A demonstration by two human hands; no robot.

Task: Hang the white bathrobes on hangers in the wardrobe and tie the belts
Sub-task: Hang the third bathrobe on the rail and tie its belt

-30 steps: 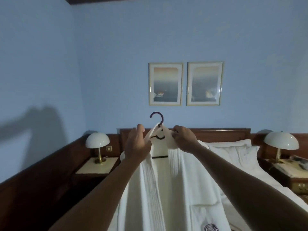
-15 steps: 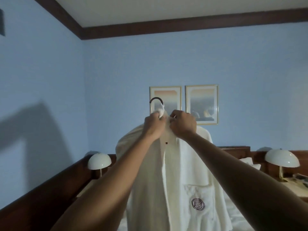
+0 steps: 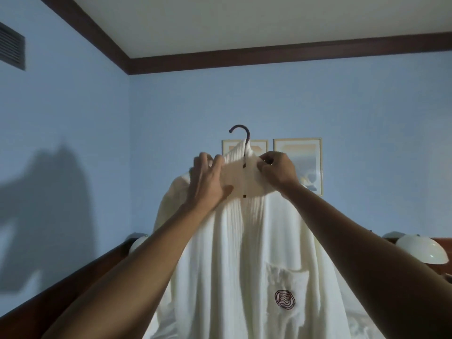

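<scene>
White bathrobe (image 3: 244,253) occupies centre and lower centre of frame, draped over a hanger (image 3: 241,134) of which only the dark hook shows, rising above the collar at mid-frame. Robe is held up in the air in front of a blue wall; no wardrobe in view. Chest pocket with dark embroidered emblem (image 3: 284,299) at lower right of the garment. No belt can be picked out.

Step in hand, as judged: seating the collar and shoulders squarely on the hanger before carrying it to the rail. To do it well: pull both lapels evenly so the hook stays centred in the neck opening, and keep the weight balanced so neither shoulder slips off.

Left hand (image 3: 208,179): fingers mostly extended, only loosely bent, lying on the ribbed collar at centre-left, pressing or smoothing rather than gripping. Right hand (image 3: 277,171): fingers curled, pinching the collar fabric at centre-right.

Surroundings: two framed pictures (image 3: 297,162) on the wall behind the collar; domed lamp (image 3: 420,250) at right edge; dark wood ceiling trim (image 3: 269,57) across the upper frame; vent grille (image 3: 12,48) at upper left.
</scene>
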